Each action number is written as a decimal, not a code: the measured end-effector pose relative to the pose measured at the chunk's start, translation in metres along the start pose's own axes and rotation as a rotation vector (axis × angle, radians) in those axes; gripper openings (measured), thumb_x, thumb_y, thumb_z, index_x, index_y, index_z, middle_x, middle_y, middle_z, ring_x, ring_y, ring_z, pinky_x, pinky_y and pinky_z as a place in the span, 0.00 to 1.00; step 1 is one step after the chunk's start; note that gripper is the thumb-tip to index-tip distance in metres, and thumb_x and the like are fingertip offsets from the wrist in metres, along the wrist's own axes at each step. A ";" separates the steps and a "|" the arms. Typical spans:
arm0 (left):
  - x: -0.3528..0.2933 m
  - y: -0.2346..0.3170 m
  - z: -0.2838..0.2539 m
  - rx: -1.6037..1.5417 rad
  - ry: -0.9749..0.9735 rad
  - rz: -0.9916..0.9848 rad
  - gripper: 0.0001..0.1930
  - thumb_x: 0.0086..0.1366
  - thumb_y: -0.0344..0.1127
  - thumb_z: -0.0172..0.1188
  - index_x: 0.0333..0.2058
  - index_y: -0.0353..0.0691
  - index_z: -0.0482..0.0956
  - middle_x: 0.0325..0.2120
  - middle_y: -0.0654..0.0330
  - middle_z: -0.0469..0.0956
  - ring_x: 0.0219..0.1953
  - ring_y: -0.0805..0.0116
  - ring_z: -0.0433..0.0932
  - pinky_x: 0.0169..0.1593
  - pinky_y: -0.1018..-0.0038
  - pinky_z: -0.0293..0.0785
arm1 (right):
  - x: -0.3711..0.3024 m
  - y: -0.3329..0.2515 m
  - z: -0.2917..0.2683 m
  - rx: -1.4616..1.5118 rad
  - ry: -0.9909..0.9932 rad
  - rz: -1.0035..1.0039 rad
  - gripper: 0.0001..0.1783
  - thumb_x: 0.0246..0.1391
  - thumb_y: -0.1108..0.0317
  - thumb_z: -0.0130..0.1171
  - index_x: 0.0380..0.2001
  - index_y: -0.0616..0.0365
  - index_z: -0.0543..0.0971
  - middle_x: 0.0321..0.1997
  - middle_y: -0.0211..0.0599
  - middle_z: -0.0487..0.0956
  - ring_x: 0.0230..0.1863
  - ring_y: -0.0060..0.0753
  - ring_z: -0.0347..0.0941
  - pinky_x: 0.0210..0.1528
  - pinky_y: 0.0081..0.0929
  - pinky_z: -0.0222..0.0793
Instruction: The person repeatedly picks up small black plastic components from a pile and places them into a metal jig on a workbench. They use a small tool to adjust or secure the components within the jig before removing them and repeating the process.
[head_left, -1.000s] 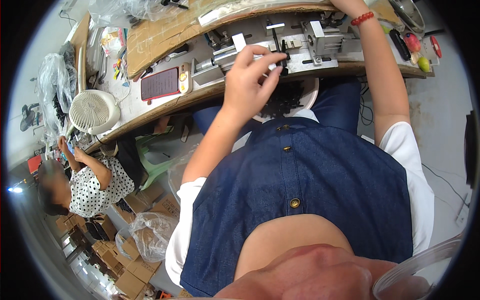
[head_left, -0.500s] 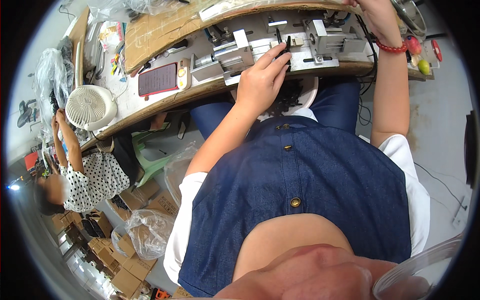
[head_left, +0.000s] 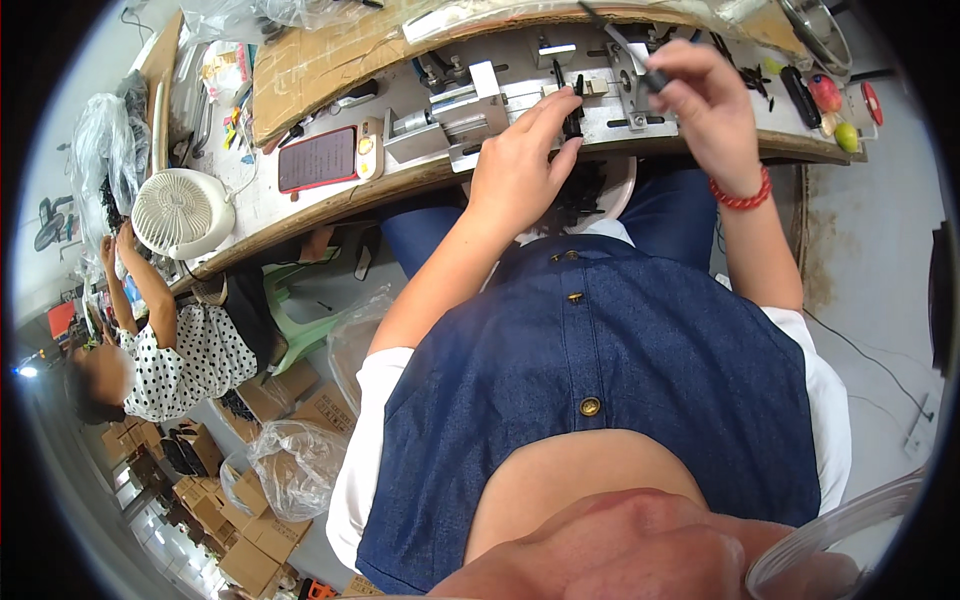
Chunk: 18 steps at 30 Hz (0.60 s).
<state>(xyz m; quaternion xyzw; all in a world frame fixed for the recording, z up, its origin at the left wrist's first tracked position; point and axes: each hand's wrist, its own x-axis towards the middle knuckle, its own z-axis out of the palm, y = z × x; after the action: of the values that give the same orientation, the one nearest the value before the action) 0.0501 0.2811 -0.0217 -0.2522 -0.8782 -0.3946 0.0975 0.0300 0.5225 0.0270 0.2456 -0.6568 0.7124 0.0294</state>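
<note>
My left hand lies at the metal clamping fixture, fingers stretched out and thumb apart. Its fingertips touch a slim black part standing at the middle of the fixture. Over the fixture's right side, my right hand is raised with its fingers closed on a slim black stick-like piece. That piece slants up and to the left, its thicker end at my fingertips; motion blurs it, so its exact kind is unclear. Below the bench edge, a pale tub with black pieces sits at my lap.
Left on the bench are a phone, a white fan and a cardboard sheet. At right lie loose black pieces, a black cylinder and a green fruit-like object. Another person works at far left.
My right hand has come down and left from the bench's far right, now carrying the black stick-like piece. My left thumb has spread away from the fingers, which stay at the fixture.
</note>
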 end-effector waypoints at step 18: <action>0.020 -0.001 -0.020 -1.442 0.076 -0.386 0.12 0.77 0.39 0.56 0.45 0.35 0.80 0.37 0.57 0.82 0.25 0.77 0.82 0.26 0.85 0.77 | -0.017 0.013 0.052 -0.543 -0.169 -0.471 0.18 0.52 0.74 0.71 0.47 0.55 0.84 0.43 0.35 0.79 0.41 0.38 0.74 0.43 0.33 0.71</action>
<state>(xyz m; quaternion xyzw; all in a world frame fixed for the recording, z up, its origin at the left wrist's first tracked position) 0.0321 0.2729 -0.0013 -0.0810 -0.4263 -0.8911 -0.1327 0.0563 0.4760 0.0092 0.4313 -0.7473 0.4632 0.2025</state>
